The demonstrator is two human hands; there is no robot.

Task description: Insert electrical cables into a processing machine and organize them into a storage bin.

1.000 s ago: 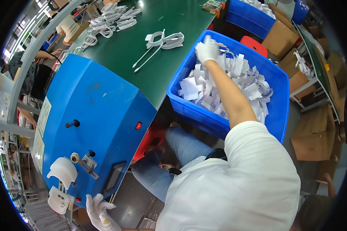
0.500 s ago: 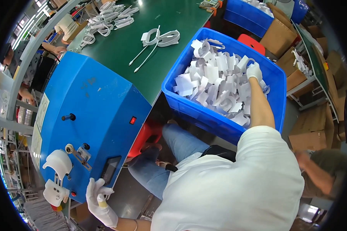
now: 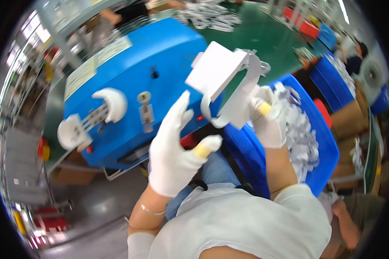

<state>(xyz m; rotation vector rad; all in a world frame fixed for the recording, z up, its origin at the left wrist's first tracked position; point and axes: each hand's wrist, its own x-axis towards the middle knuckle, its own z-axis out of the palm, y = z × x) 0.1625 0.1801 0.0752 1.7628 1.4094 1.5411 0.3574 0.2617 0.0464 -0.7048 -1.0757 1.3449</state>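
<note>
My right hand (image 3: 271, 123), in a white glove with yellow tape on a finger, holds up a curled white paper band (image 3: 241, 97) with a flat square panel at its far end. Its fingertips are partly hidden behind the band. My left hand (image 3: 172, 149), also gloved and with yellow tape on the thumb, is raised beside the band, thumb and fingers spread and nothing in them. Below my right hand is a blue bin (image 3: 328, 144) full of similar white pieces (image 3: 304, 140). A blue machine (image 3: 129, 69) with a white curved holder (image 3: 116, 105) stands beyond my left hand.
White coiled bundles (image 3: 212, 15) lie on the far part of the green table (image 3: 257, 34). Another blue bin (image 3: 333, 82) and cardboard boxes (image 3: 348, 123) stand at the right. A grey cart (image 3: 26, 166) is at the left. Another person's arm (image 3: 348, 224) shows at lower right.
My right hand has come out of the blue bin with a white paper band. My left hand has risen toward it from beside the machine. The view has turned to the left.
</note>
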